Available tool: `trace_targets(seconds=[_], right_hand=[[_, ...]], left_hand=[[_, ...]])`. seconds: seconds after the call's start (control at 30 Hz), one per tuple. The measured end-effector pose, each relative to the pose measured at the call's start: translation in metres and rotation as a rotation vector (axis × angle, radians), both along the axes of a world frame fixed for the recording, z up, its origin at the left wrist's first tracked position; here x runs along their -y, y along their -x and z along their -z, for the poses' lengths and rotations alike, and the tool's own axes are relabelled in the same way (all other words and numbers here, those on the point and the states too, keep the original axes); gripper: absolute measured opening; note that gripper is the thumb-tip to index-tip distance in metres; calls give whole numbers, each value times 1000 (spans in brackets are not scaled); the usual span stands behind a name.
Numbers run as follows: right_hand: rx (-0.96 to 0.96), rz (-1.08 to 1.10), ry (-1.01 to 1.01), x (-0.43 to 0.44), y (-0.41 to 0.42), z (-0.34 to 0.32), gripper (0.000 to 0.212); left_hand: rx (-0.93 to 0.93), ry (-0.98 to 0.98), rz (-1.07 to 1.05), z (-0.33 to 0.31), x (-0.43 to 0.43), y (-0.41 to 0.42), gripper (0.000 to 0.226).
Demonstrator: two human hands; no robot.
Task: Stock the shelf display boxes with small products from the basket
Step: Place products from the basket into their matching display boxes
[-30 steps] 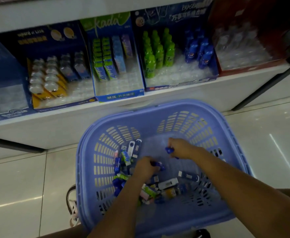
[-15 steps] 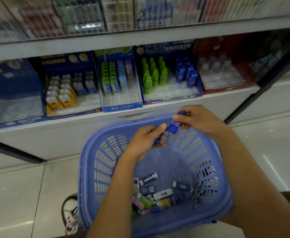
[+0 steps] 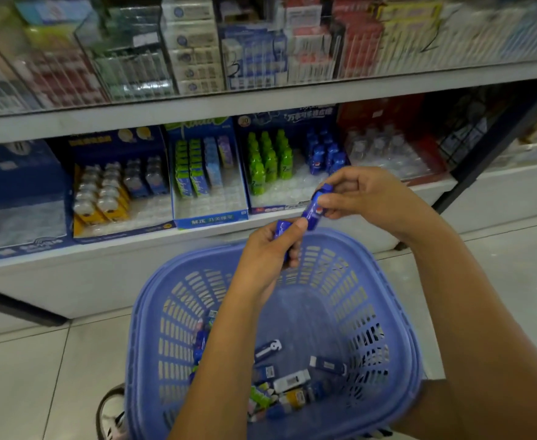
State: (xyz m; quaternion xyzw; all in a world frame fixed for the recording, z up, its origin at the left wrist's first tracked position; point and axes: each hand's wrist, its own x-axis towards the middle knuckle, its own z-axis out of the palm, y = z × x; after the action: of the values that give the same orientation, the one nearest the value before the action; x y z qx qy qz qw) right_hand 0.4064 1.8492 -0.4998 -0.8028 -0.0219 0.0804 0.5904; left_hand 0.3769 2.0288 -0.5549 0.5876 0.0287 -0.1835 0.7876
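A blue plastic basket (image 3: 397, 315) sits below me with several small products (image 3: 292, 381) loose on its bottom. My right hand (image 3: 365, 195) pinches a small blue bottle-shaped product (image 3: 315, 207) above the basket's far rim. My left hand (image 3: 265, 255) is closed around more small blue products (image 3: 282, 227), just below and left of the right hand. Behind the hands, a dark blue display box (image 3: 292, 122) on the lower shelf holds green bottles (image 3: 268, 158) on the left and blue bottles (image 3: 322, 150) on the right, with bare clear slots in front.
Left of it stand a box of green and blue packs (image 3: 208, 185) and a box of yellow-based items (image 3: 111, 188). A red box (image 3: 384, 147) stands to the right. The white shelf edge (image 3: 133, 249) runs in front. An upper shelf (image 3: 260, 103) carries boxed goods. A shoe (image 3: 111, 414) shows on the tiled floor.
Both hands have lifted out of the basket with blue products and risen toward the shelf. The view has tilted up, showing the upper shelf.
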Motion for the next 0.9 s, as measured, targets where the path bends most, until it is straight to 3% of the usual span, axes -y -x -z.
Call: trace_targets(seconds=[0.13, 0.3, 0.6, 0.9], right_hand=[[192, 225, 213, 19, -45, 1, 19], [270, 133, 534, 29, -90, 15, 24], [204, 30, 683, 30, -113, 19, 29], [148, -60, 805, 28, -118, 16, 33]], left_hand=[[-187, 96, -116, 1, 1, -9, 24], [-241, 99, -141, 6, 6, -14, 24], [-130, -225, -149, 11, 10, -20, 25], [-147, -80, -170, 12, 10, -23, 27]])
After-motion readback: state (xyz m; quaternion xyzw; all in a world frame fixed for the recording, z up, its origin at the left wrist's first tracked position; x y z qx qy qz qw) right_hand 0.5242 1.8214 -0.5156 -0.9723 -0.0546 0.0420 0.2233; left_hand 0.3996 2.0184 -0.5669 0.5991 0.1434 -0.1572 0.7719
